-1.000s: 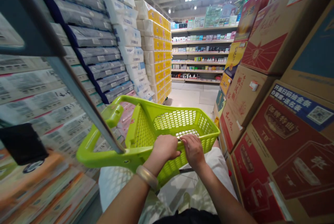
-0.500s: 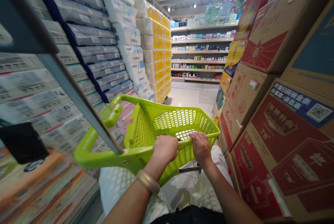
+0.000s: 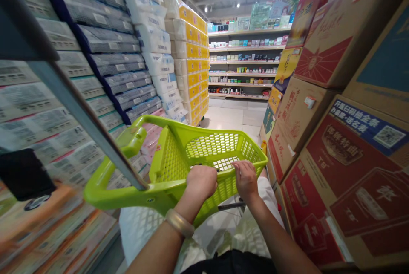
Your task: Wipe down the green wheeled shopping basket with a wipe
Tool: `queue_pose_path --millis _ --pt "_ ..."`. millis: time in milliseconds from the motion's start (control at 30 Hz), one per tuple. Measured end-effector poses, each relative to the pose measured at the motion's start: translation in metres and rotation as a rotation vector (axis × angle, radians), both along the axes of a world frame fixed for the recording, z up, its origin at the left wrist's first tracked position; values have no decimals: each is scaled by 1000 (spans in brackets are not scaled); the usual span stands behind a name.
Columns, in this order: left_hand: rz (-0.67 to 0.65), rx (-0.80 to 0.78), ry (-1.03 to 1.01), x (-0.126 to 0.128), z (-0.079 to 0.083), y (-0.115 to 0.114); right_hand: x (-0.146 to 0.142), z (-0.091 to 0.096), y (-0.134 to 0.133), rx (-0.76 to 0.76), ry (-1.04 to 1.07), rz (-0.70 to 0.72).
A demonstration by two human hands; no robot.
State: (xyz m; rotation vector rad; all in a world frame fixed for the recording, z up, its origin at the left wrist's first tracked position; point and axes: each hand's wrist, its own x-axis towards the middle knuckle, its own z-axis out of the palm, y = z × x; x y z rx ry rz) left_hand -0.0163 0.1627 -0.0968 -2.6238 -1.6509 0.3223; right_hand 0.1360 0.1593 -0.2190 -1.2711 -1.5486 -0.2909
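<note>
My left hand (image 3: 202, 181) and right hand (image 3: 245, 179), fingers curled shut on the near rim of the green cart basket (image 3: 179, 159), steady it between tissue stacks (image 3: 128, 73) and cartons (image 3: 335, 146); basket looks empty.

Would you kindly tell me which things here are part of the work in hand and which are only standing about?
In hand: green cart, gripped at its near rim by left hand and right hand.

Standing about: tissue packs stacked left, red cartons stacked right, far shelves, bracelet on the left wrist.
</note>
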Motion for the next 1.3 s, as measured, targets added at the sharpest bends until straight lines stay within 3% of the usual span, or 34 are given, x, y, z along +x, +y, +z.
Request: queue_pose_path --millis 167,367,567,667,800,1000,1200,1300 --pt "-16 8 -3 1 -1 0 -17 2 -3 -14 -40 75" --pt "-17 9 -3 -1 -2 0 4 1 0 -3 1 -3" --pt "-22 -1 -3 0 -1 0 -18 3 -4 -22 -58 85" --pt "-29 -4 -7 -1 0 -1 -3 1 -2 -23 -59 83" --pt "-19 -3 -13 -1 0 -1 21 -1 2 -12 3 -31" --pt "-25 -1 -14 -1 0 -2 -8 1 -1 -36 -48 69" --pt "-20 -8 -9 -2 1 -2 12 1 4 -18 5 -14" --pt "-15 -9 -12 -2 0 -1 3 1 2 -19 -13 9"
